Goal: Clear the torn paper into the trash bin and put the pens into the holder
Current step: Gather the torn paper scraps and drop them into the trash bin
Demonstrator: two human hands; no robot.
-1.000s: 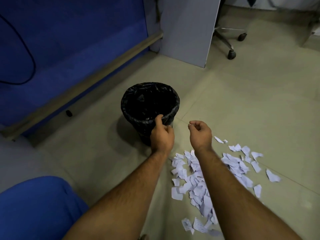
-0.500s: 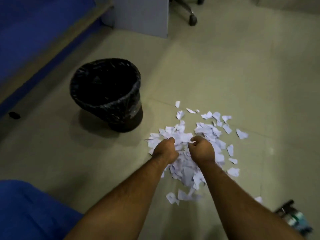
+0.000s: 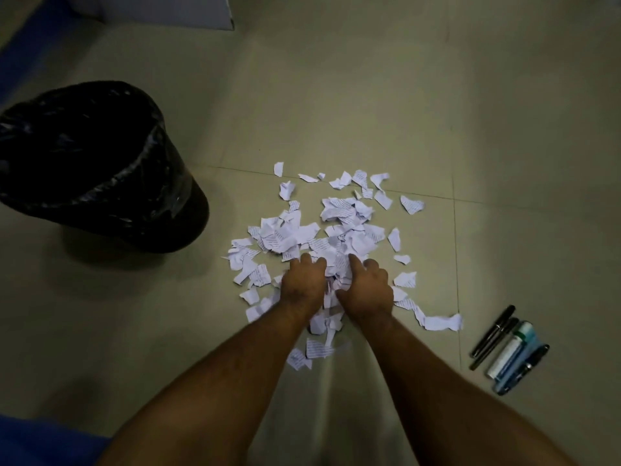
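Note:
A heap of torn white paper (image 3: pixel 339 230) with printed lines lies on the beige floor in the middle of the view. My left hand (image 3: pixel 302 284) and my right hand (image 3: pixel 366 287) rest side by side on the near part of the heap, fingers curled down into the scraps and pressing some between them. A black trash bin (image 3: pixel 100 163) lined with a black bag stands on the floor to the left, apart from the paper. Several pens and markers (image 3: pixel 507 348) lie together on the floor at the right. No holder is in view.
A grey panel edge (image 3: pixel 215 15) stands at the top left, with a blue strip (image 3: pixel 20 55) along the far left. Blue fabric (image 3: pixel 43 442) fills the bottom left corner. Floor tile joints run past the paper heap.
The view has tilted down and moved closer. My hands went from the bin's rim down onto the paper heap and now dig into it. The pens have come into view at the right.

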